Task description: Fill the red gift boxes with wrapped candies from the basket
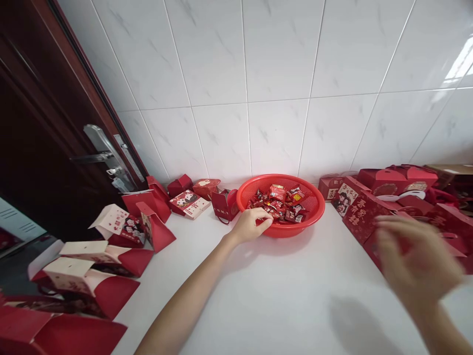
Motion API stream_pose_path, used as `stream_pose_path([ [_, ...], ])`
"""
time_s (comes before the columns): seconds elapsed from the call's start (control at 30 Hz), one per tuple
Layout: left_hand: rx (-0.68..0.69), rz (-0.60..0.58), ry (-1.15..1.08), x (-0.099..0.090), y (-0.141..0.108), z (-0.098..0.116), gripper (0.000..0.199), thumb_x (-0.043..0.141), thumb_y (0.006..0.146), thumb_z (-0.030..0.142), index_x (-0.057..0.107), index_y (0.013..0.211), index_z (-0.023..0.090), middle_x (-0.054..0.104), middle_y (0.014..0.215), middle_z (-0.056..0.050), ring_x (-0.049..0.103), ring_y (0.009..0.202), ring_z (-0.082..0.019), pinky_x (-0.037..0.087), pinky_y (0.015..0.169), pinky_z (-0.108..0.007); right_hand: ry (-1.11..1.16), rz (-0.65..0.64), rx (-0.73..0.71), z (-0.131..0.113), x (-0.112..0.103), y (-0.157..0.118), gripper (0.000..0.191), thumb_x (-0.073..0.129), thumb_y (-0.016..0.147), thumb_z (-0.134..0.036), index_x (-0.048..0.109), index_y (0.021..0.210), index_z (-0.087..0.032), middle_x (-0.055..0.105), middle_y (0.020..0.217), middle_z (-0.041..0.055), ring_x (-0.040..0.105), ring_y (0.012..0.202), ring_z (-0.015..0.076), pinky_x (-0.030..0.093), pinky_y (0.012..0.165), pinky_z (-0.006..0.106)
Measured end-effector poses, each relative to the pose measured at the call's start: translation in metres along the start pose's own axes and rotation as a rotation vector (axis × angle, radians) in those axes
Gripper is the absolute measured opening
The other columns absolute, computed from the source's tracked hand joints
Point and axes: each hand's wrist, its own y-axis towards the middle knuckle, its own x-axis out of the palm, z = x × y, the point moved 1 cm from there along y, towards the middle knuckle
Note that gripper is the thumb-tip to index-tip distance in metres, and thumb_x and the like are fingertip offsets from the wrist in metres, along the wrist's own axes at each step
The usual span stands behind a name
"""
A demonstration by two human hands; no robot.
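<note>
A red plastic basket (295,228) stands against the wall, with several small red-wrapped candies (278,193) in it. At its front left rim is my left hand (251,226), fingers curled over the edge and thumb against the rim, closed on the basket. My right hand (416,261) is raised over the right side of the table, smeared by motion. Its fingers look bent, but whether anything is in them cannot be made out. Behind it lies a pile of red gift boxes (360,209), one printed with a cartoon couple, partly hidden by the hand.
Folded red and cream gift boxes (99,281) line the left edge of the white table (258,305). A flat printed box (189,203) and a small red box (224,204) sit left of the basket. Behind are a tiled wall (277,128) and a dark door with a handle (105,155).
</note>
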Motion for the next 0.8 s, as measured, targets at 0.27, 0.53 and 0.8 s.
stream_pose_path([
  [0.27,-0.040,0.028,-0.173,-0.013,-0.005,0.000,0.025,0.064,0.090,0.038,0.078,0.090,0.018,0.079,0.097,-0.009,0.072,0.093,-0.021,0.056,0.089,-0.032,0.443,-0.579,-0.129,-0.059,0.052,-0.082,0.023,0.048,0.094,-0.004,0.059,0.103,-0.022,0.070,0.084,0.0062,0.064,0.067,0.0170,0.050,0.058,0.030],
  [0.53,-0.269,0.204,-0.153,-0.071,-0.030,-0.011,0.037,0.071,0.079,0.051,0.078,0.091,0.017,0.079,0.101,-0.011,0.073,0.095,-0.026,0.058,0.089,-0.038,0.514,-0.688,-0.065,-0.055,0.056,-0.100,0.022,0.044,0.095,-0.005,0.057,0.099,-0.023,0.067,0.081,0.0052,0.060,0.064,0.0161,0.047,0.056,0.029],
  [0.8,-0.422,0.544,0.418,-0.157,-0.092,0.004,0.031,0.065,0.078,0.047,0.078,0.095,0.024,0.076,0.117,-0.007,0.068,0.112,-0.030,0.049,0.108,-0.044,0.540,-0.693,-0.033,-0.058,0.052,-0.103,0.022,0.045,0.094,-0.005,0.055,0.101,-0.023,0.066,0.084,0.0042,0.060,0.065,0.0154,0.048,0.057,0.027],
])
